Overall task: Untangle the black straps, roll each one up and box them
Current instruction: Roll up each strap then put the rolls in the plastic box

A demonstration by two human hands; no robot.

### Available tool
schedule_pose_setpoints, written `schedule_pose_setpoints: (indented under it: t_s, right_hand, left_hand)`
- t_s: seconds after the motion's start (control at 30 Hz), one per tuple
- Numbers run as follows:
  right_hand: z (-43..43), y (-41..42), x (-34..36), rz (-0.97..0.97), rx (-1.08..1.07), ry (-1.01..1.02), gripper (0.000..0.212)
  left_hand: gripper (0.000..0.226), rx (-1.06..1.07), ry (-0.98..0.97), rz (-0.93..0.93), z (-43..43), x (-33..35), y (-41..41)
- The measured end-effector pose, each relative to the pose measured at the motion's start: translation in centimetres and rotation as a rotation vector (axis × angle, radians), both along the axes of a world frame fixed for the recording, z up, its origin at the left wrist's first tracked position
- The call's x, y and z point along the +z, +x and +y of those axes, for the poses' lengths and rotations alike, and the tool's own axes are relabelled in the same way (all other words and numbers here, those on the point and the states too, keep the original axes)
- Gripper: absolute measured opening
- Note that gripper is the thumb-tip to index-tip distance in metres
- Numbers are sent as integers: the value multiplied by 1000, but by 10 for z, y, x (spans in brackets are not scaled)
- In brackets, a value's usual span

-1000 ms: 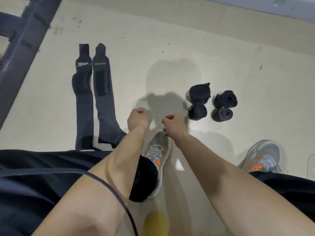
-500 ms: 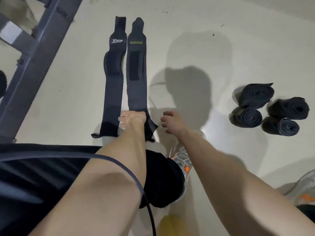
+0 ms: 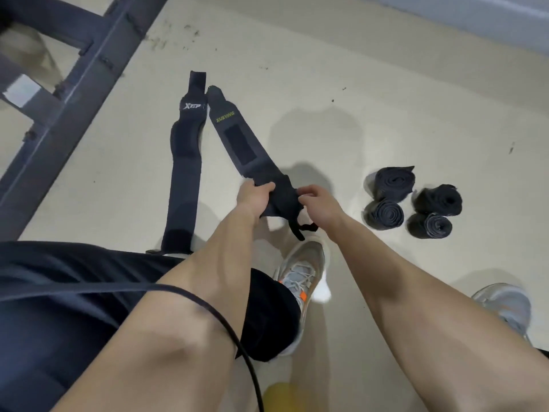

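Pale beige floor [image 3: 356, 99], viewed from above. A long black fabric strap with yellow-green XUEYING lettering [image 3: 237, 138] is laid diagonally across it, far end flat on the floor, near end lifted and bunched between both hands. The left hand [image 3: 255, 196] is closed on the left edge of the bunch, fingers curled over the cloth. The right hand [image 3: 319, 200] is clamped on the right edge in a pinch of thumb and fingertips. A thin black loop [image 3: 303, 228] is seen hanging from the gathered end, just below the right hand. Whether a roll is wound inside the bunch cannot be told. A second long black strap with a white XTEP logo [image 3: 185, 173] is laid flat and straight just left of the first, the far tips almost touching, its near end hidden behind black shorts [image 3: 59, 292]. Four rolled black straps [image 3: 384, 214] are grouped two by two on the floor right of the hands, pressed close together, well apart from the flat straps. A dark grey metal frame [image 3: 74, 78] is noted at upper left. A grey sneaker with an orange mark [image 3: 300, 272] is placed below the hands, another grey sneaker [image 3: 505, 304] at the right edge. A black cable [image 3: 225, 322] is draped across the left forearm.
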State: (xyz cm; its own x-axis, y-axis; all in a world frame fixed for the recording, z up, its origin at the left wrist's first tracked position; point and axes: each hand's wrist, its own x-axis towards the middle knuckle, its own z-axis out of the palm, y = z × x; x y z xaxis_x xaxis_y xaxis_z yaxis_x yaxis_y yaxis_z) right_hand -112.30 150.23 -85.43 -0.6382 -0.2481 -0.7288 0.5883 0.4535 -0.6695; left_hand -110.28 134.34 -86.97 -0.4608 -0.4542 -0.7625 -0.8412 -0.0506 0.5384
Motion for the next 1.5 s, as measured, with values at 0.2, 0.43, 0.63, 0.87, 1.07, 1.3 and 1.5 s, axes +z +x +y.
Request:
schedule_pose_setpoints:
  t_s: [0.2,0.43,0.63,0.87,1.07,1.3,1.5]
  right_hand:
    - [32,-7,74,39,-114,-188,23]
    - [54,-15,184,115,-108,-327,36]
    - [77,-8,280,134,-161,-434,28]
    - [112,2,351,106,-371,-556,15]
    - [132,5,360,-37,-461,-643,8]
    - [141,-6,340,-134,-396,-698,46]
    - [159,-16,331,-50,-164,-609,38]
  left_hand:
    - [32,18,155,94,16,85,-18]
    - [9,-171,93,161,40,210,-30]
    - [6,-186,199,318,61,304,-22]
    - [28,-456,520,448,64,385,13]
    - [67,-655,666,667,65,379,38]
    - [10,-660,63,876,90,353,12]
    - [33,-588,95,818,106,350,-9]
